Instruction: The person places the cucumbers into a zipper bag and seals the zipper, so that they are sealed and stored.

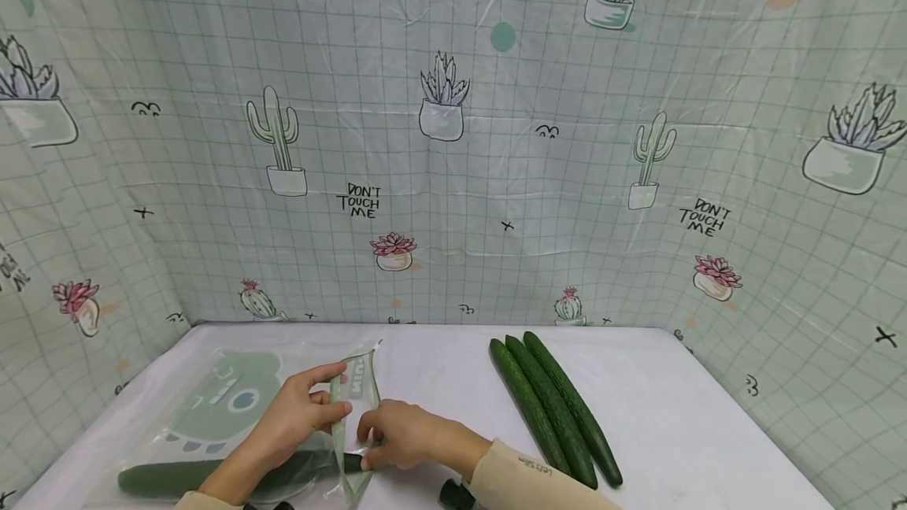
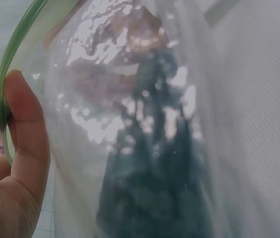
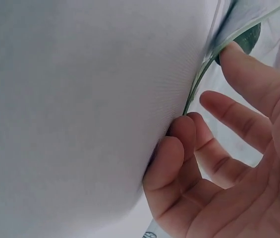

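A clear zip bag [image 1: 312, 435] with a green cartoon print and green-edged mouth lies on the left of the table. Inside it is a long cucumber [image 1: 166, 478], its dark end at the bag's mouth. My left hand [image 1: 298, 415] pinches the upper edge of the mouth between thumb and fingers and holds it raised. At the lower part of the mouth, my right hand [image 1: 404, 433] has its fingers curled at the green rim [image 3: 199, 77]. Its thumb presses the rim beside the cucumber's end [image 3: 249, 39]. The plastic blurs the cucumber in the left wrist view.
Three cucumbers [image 1: 556, 408] lie side by side on the white table [image 1: 680, 415], right of the hands. A dark object [image 1: 457, 494] shows below the right wrist. Behind the table hangs a checked curtain [image 1: 496, 179] with cactus prints.
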{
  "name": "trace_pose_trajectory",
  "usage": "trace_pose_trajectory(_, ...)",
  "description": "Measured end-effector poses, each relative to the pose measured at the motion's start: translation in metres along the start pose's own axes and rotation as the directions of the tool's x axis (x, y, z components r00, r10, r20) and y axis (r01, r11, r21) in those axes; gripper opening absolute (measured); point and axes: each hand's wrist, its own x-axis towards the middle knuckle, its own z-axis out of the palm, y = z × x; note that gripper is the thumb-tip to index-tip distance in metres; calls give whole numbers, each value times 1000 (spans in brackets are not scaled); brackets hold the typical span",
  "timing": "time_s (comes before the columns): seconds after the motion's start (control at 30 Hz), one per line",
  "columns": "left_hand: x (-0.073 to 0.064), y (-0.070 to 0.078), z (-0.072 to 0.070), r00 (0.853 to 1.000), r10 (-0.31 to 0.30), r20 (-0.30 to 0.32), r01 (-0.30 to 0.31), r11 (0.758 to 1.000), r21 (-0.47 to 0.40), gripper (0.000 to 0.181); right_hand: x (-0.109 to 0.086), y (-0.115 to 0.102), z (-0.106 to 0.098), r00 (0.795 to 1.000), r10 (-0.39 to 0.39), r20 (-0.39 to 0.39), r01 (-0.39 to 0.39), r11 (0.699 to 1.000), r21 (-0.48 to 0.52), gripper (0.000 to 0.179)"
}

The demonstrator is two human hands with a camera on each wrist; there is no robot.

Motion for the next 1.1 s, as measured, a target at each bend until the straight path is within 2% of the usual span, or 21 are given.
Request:
trace_pose_trajectory(0.2,1,1,1,1000,-2,3,2,1000,0,72,-9,8,-7,995,-96,0,95,992,82,27)
trace_pose_trajectory(0.3,1,1,2,1000,-6,3,6,1000,-1,72,-19,13,-14,995,-99,-10,100,986,132,27)
trace_pose_trajectory(0.4,1,1,2,1000,-11,-1,11,1000,-2,71,-33,19,-22,999,-48,-26,52,983,176,31)
trace_pose_trajectory(0.6,0,1,1,1000,-19,2,19,1000,-7,71,-68,37,-41,994,63,-94,-44,980,192,43)
trace_pose_trajectory(0.87,0,-1,1,1000,-26,6,26,1000,-2,71,-111,69,-53,964,182,-192,-145,971,190,49)
trace_pose_trajectory(1.1,1,-2,3,1000,-27,11,27,1000,-6,71,-131,93,-59,945,230,-234,-188,964,187,54)
